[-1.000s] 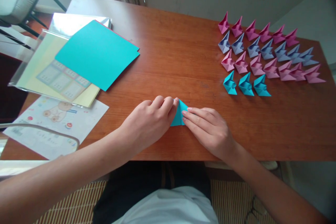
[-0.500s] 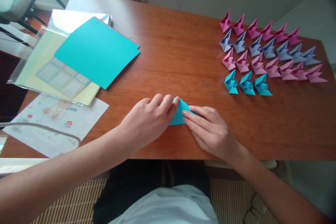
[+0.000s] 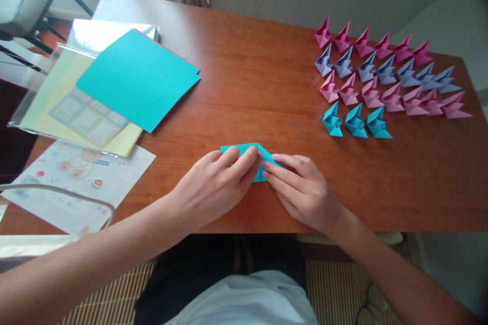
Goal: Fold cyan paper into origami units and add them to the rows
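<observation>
A small sheet of turquoise origami paper (image 3: 266, 155), folded to a low peaked shape, lies on the table near its front edge. My left hand (image 3: 215, 179) curls over its left part, with fingertips and thumb pinched together on the fold near the middle. My fingers hide much of that side. From the right, my right hand (image 3: 305, 188) holds the paper's right corner, its fingers close together and pressed on the edge. Up and to the right stand finished turquoise folded figures (image 3: 355, 121) of the same colour.
Behind those are rows of pink figures (image 3: 392, 97), lavender figures (image 3: 386, 70) and magenta figures (image 3: 383, 44). At left, turquoise sheets (image 3: 141, 78) lie on a plastic paper packet (image 3: 34, 111). A printed sheet (image 3: 125, 172) and a grey cable (image 3: 68, 189) lie in front.
A turquoise flap now shows extended to the left beneath my left hand. The left fingers have shifted slightly over the fold; my right hand stays nearly still. The view has tilted slightly.
</observation>
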Motion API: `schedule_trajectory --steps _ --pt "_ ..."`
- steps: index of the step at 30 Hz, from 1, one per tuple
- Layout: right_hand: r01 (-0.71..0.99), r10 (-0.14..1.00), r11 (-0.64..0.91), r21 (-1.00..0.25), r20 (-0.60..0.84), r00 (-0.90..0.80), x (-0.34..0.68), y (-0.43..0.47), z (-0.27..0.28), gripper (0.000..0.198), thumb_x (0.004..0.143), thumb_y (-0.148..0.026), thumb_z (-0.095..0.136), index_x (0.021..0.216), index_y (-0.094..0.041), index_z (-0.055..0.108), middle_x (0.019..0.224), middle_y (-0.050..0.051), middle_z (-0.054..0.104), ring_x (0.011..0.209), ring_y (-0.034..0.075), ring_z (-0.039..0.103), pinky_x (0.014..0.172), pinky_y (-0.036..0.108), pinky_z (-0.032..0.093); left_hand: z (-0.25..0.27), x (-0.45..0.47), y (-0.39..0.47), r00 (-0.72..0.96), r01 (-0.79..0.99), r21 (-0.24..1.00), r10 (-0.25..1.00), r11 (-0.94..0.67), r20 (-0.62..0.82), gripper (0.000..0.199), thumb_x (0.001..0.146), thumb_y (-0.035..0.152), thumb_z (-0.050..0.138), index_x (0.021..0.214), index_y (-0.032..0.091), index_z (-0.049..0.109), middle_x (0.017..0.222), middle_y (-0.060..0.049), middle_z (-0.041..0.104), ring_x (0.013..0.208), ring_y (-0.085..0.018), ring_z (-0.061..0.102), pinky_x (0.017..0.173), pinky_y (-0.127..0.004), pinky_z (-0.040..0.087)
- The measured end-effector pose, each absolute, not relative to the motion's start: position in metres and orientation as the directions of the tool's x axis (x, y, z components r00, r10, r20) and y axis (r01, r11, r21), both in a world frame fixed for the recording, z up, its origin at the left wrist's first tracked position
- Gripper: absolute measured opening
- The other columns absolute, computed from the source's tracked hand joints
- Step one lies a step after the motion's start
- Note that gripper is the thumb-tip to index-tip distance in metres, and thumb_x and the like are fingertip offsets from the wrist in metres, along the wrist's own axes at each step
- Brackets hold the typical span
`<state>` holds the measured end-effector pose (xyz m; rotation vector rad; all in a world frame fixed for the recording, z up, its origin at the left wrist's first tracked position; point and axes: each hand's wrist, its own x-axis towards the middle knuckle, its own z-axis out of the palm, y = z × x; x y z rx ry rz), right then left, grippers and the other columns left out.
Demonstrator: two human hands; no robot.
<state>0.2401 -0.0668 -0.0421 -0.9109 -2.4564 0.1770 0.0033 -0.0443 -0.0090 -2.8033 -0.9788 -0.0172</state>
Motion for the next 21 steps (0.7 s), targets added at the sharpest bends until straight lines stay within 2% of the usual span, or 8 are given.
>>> schedule_trajectory --steps 7,16,18,21 --pt "0.572 0.635 0.770 -0.283 0.425 -0.645 0.2389 -0.0655 -0.0402 0.029 0.092 -0.007 0.063 0.118 -0.015 0.073 0.127 0.007 0.074 0.122 0.030 0.065 0.098 0.048 0.056 -0.0128 -0.0026 -0.0480 0.813 0.581 -0.116 0.578 -0.805 0.060 0.042 0.101 0.015 0.046 0.140 0.016 0.060 0.150 -0.006 0.057 0.097 -0.022 0.058 0.073 -0.037 0.054" --pt "0.559 0.637 0.771 -0.306 0.414 -0.650 0.2404 -0.0663 -0.0432 0.030 0.090 -0.005 0.065 0.118 -0.011 0.071 0.129 0.008 0.074 0.121 0.032 0.064 0.099 0.049 0.055 -0.0151 -0.0059 -0.0435 0.839 0.543 -0.113 0.543 -0.832 0.037 0.040 0.101 0.015 0.045 0.138 0.017 0.063 0.151 -0.005 0.056 0.101 -0.023 0.059 0.073 -0.037 0.053" --pt "0.546 0.652 0.758 -0.355 0.405 -0.641 0.2414 -0.0661 -0.0421 0.030 0.090 -0.005 0.065 0.117 -0.014 0.071 0.128 0.007 0.074 0.123 0.032 0.063 0.100 0.050 0.055 -0.0142 -0.0056 -0.0428 0.841 0.540 -0.108 0.541 -0.835 0.025 0.040 0.102 0.019 0.045 0.138 0.018 0.063 0.152 -0.005 0.056 0.102 -0.023 0.059 0.073 -0.037 0.052" --pt "0.523 0.745 0.661 -0.539 0.386 -0.544 0.2412 -0.0586 -0.0337 0.024 0.092 -0.009 0.063 0.112 -0.019 0.073 0.121 0.006 0.077 0.121 0.028 0.064 0.101 0.045 0.054 -0.0119 -0.0049 -0.0428 0.843 0.537 -0.083 0.537 -0.840 0.016 0.040 0.104 0.029 0.046 0.140 0.020 0.061 0.153 -0.006 0.055 0.106 -0.024 0.059 0.073 -0.037 0.051"
